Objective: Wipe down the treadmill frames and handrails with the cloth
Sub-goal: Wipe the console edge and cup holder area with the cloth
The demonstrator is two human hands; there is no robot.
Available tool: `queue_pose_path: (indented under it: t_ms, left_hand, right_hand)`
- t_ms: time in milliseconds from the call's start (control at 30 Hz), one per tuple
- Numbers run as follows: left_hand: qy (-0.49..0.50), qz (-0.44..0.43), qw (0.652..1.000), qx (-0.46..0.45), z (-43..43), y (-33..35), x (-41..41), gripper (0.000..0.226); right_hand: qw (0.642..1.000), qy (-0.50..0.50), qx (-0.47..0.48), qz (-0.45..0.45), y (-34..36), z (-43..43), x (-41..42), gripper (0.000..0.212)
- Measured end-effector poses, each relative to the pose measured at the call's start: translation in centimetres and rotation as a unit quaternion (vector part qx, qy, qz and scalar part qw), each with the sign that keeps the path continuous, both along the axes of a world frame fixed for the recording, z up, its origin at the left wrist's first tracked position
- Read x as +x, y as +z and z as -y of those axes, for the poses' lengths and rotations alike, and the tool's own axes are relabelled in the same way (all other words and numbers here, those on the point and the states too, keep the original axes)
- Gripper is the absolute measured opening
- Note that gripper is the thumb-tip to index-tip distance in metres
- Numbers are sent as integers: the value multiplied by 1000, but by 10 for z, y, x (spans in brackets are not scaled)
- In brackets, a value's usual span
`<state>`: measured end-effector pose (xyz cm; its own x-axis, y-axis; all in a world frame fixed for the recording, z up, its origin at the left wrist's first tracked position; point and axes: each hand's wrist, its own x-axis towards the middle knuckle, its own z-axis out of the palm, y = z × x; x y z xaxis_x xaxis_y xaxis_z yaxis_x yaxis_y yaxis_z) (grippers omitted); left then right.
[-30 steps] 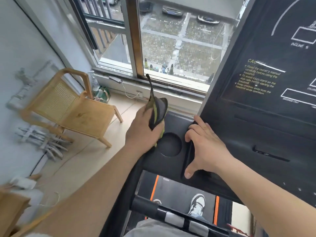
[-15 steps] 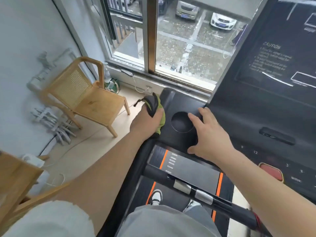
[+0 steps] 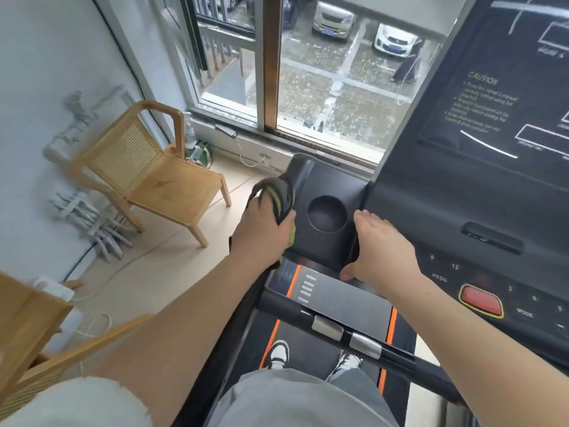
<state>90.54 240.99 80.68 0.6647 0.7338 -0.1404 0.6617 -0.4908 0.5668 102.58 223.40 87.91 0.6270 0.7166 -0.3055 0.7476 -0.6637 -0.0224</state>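
I stand on a black treadmill, whose console (image 3: 480,192) fills the right side. My left hand (image 3: 261,229) is shut on a bunched black and green cloth (image 3: 281,197), pressed against the left edge of the console tray beside the round cup holder (image 3: 327,213). My right hand (image 3: 380,246) rests flat on the tray right of the cup holder, thumb hooked under its front edge. Below my arms a black handrail (image 3: 338,329) with two silver grip sensors crosses the belt.
A wooden chair (image 3: 154,177) stands on the floor at left, near the white wall and window (image 3: 323,72). Cables and white pipes lie along the wall. Another wooden piece (image 3: 27,328) sits at lower left. My shoes (image 3: 278,352) are on the belt.
The view has tilted and pulled back, so more of the belt and handrail shows. My left hand brought the cloth down onto the tray's left edge. My right hand stayed on the tray.
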Motion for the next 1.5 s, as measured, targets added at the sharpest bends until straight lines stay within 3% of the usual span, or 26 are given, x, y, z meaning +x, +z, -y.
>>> queue_pose_path:
  t_ms: [67, 133, 200, 300, 400, 467, 533, 633, 700, 833, 967, 1233, 1333, 1500]
  left_hand:
    - [-67, -37, 986, 148, 17, -5, 12, 61]
    - [-160, -36, 964, 211, 56, -13, 11, 67]
    - [-214, -1, 958, 192, 92, -22, 11, 76]
    - [-211, 13, 963, 165, 110, -26, 11, 80]
    - [-260, 2, 946, 195, 85, -21, -7, 90]
    - [-227, -27, 953, 200, 57, -9, -20, 95]
    - [-145, -25, 965, 219, 35, 12, -23, 85]
    - [3, 9, 987, 158, 10, 40, -22, 59]
    - [16, 15, 990, 136, 10, 40, -29, 44]
    - [-109, -151, 973, 139, 43, 3, -32, 71]
    - [-120, -109, 977, 141, 22, -2, 5, 66]
    - [-83, -36, 993, -72, -49, 17, 96, 70]
    - [-27, 0, 993, -112, -39, 12, 57, 58]
    - [79, -89, 979, -168, -11, 1, -32, 70]
  right_hand:
    - [1000, -3, -6, -5, -1, 3, 2, 97]
    - [1000, -16, 7, -5, -7, 5, 4, 98]
    - [999, -27, 31, 7, -16, 7, 7, 92]
    - [999, -21, 26, 25, -20, 5, 6, 75]
    - [1000, -7, -2, 17, -14, 3, 4, 88]
    - [999, -7, -36, 29, -8, -1, 3, 88]
    - [996, -3, -80, 41, -3, -7, 2, 74]
    - [991, 9, -125, 46, 0, -17, 1, 73]
    - [990, 10, -138, 32, -1, -23, 3, 83]
    - [988, 6, -157, 4, 2, -29, 4, 100]
    - [984, 6, -176, -5, 6, -32, 8, 103]
    - [982, 6, -189, 13, 14, -35, 4, 101]
    - [981, -1, -193, 6, 15, -33, 4, 100]
    - [983, -8, -183, 3, 15, -33, 5, 96]
